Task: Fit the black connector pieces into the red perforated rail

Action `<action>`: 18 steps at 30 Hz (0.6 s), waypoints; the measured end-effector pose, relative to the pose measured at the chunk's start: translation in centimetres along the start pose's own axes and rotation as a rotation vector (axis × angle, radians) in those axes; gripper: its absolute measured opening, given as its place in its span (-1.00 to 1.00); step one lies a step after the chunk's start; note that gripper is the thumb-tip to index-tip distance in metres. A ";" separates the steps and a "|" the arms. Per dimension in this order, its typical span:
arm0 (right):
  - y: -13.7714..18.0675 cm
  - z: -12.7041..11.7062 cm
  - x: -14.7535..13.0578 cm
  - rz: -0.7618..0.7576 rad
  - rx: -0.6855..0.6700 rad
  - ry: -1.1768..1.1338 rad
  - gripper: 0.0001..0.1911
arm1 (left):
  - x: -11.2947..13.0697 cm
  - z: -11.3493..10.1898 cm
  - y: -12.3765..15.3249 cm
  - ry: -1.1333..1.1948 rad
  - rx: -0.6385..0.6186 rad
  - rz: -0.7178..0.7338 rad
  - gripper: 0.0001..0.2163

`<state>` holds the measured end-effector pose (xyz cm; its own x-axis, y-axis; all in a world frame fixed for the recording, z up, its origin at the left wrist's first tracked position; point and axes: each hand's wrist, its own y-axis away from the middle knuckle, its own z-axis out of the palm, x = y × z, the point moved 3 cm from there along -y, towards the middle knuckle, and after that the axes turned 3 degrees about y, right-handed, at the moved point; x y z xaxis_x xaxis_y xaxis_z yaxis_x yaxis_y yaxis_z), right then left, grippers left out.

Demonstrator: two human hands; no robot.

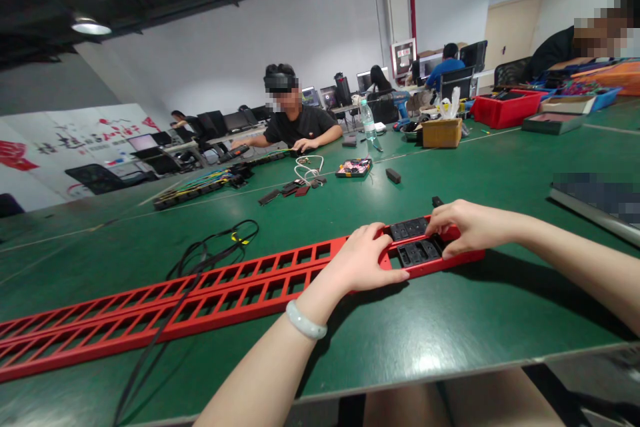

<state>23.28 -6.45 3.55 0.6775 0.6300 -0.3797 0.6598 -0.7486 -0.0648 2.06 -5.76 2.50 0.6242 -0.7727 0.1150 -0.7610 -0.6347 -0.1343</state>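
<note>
A long red slotted frame (170,310) lies across the table, with two rows of openings. Black socket modules (419,252) sit side by side in its right end. My left hand (364,257) straddles the frame just left of the modules, thumb along the near edge and fingers over the far side, gripping it. At the right end, my right hand (463,223) has its thumb and curled fingers around a black socket module (440,241), partly hidden by the fingers. A small black piece (437,201) lies just behind that hand.
A black cable (175,307) crosses the frame at left. Beyond lie dark flat pieces (270,197), a small tray (354,167), a bottle (367,121), a cardboard box (442,133) and a red bin (507,109). A co-worker (300,123) sits opposite, hands on a black strip.
</note>
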 end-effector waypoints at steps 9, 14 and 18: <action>0.0 0.1 -0.1 -0.006 0.007 -0.008 -0.63 | 0.1 -0.1 0.0 0.019 -0.003 -0.006 -0.44; -0.1 0.2 0.0 -0.005 0.013 -0.009 -0.63 | 0.0 -0.1 0.0 0.029 -0.002 -0.013 -0.45; -0.2 0.2 0.1 -0.003 0.009 -0.009 -0.63 | 0.0 -0.1 0.0 0.029 -0.005 -0.008 -0.44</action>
<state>23.15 -6.35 3.34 0.6728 0.6301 -0.3876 0.6585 -0.7489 -0.0743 2.06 -5.73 2.55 0.6246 -0.7674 0.1448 -0.7571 -0.6404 -0.1287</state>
